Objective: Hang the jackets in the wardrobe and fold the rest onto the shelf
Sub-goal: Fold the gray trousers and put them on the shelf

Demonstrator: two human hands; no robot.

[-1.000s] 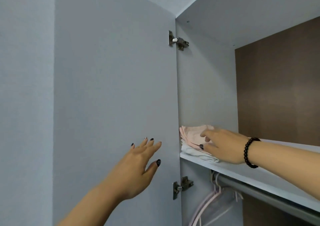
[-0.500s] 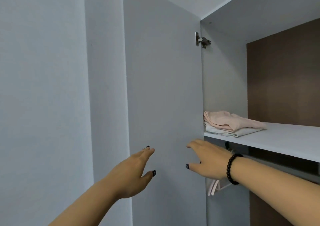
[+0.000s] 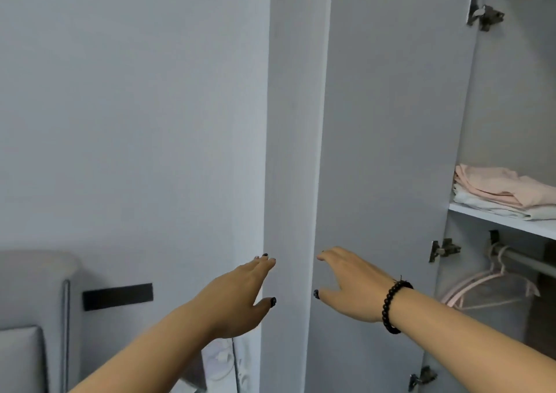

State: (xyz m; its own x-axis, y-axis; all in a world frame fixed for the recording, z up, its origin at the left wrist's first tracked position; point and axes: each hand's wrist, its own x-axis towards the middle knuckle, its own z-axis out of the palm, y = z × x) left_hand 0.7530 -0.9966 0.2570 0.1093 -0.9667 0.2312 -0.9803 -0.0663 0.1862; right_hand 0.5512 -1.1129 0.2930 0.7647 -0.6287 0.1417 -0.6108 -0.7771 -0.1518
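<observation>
A folded pink garment (image 3: 499, 187) lies on a folded white one (image 3: 493, 207) at the left end of the wardrobe shelf (image 3: 511, 224), at the right of the view. Below the shelf, pale pink hangers (image 3: 487, 284) hang from the rail (image 3: 529, 261). My left hand (image 3: 240, 296) and my right hand (image 3: 349, 284) reach forward, fingers straight and spread, on either side of the open door's edge (image 3: 291, 212). Neither holds anything. A black bead bracelet sits on my right wrist.
The open grey wardrobe door (image 3: 388, 151) stands between my hands and the shelf, with metal hinges (image 3: 484, 13) along its right side. A grey padded headboard (image 3: 36, 317) and a black wall strip (image 3: 118, 296) are at lower left. A patterned cloth (image 3: 222, 359) shows below my left wrist.
My right hand left the folded stack and came down and left to the door's edge. The view swung left and down; the shelf now sits at the right.
</observation>
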